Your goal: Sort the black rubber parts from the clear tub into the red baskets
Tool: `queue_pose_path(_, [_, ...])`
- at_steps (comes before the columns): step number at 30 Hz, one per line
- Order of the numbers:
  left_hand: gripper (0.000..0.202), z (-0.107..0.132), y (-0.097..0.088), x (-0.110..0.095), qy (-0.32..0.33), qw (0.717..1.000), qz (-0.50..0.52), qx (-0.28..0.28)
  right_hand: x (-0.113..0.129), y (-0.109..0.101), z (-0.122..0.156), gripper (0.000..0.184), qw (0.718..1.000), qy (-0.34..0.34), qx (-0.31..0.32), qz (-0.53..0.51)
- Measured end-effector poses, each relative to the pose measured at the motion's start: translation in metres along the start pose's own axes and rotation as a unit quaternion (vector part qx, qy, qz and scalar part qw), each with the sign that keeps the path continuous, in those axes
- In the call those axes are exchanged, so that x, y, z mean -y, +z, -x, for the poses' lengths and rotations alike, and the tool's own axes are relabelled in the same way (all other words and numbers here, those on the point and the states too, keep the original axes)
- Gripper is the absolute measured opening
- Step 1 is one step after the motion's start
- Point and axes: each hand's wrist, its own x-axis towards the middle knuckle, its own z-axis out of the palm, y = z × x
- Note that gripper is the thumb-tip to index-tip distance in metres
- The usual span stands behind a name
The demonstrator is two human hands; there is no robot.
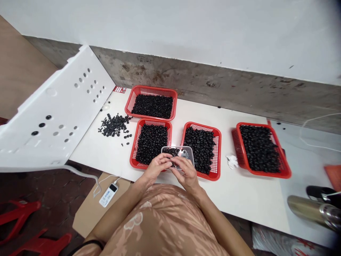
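Note:
My left hand [157,166] and my right hand [186,172] meet at the near edge of the white table [239,192], fingers pinched together over something small and black that I cannot make out. Just beyond them sits a small clear plastic tray [179,153] holding a few black pieces. Red baskets full of small black rings lie around it: one at the near left [150,142], one at the near middle [202,147], one farther back [152,105] and one to the right [259,148].
A loose heap of black parts [114,125] lies left of the baskets. A white perforated panel [53,113] leans at the left. A crumpled white scrap [232,161], a steel flask [311,210], a power bank on cardboard [108,195] and red stools [23,220] are nearby.

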Motion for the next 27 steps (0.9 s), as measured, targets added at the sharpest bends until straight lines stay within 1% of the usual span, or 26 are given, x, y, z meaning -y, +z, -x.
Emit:
queue_pose_path(4, [0.03,-0.001,0.001,0.001,-0.005,0.999,-0.045,0.005,0.001,-0.001,-0.001,0.035,1.0,-0.012,0.011,0.022])
queue_pose_path(8, [0.025,-0.001,0.002,0.0,-0.008,0.998,-0.064,-0.018,0.001,-0.004,-0.006,0.04,0.994,-0.033,0.052,0.09])
queue_pose_path(11, [0.022,-0.001,0.003,0.0,-0.002,0.998,-0.055,-0.018,0.001,-0.006,-0.014,0.032,0.984,-0.076,0.081,0.138])
queue_pose_path(13, [0.024,-0.001,0.003,0.001,0.0,0.999,-0.048,-0.012,0.002,-0.008,-0.019,0.026,0.98,-0.094,0.085,0.152])
queue_pose_path(17, [0.029,0.001,0.0,0.002,-0.011,0.999,-0.038,0.022,0.002,-0.011,-0.023,0.025,0.98,-0.107,0.077,0.149])
queue_pose_path(20, [0.029,0.002,-0.001,0.004,-0.004,0.998,-0.056,0.014,0.001,-0.01,-0.021,0.025,0.979,-0.123,0.067,0.147])
queue_pose_path(23, [0.028,0.003,-0.001,0.007,0.007,0.996,-0.087,0.002,-0.001,-0.006,-0.013,0.024,0.979,-0.129,0.062,0.146])
queue_pose_path(27, [0.027,0.003,0.0,0.012,0.005,0.993,-0.119,0.012,-0.005,0.0,0.002,0.027,0.977,-0.125,0.082,0.151])
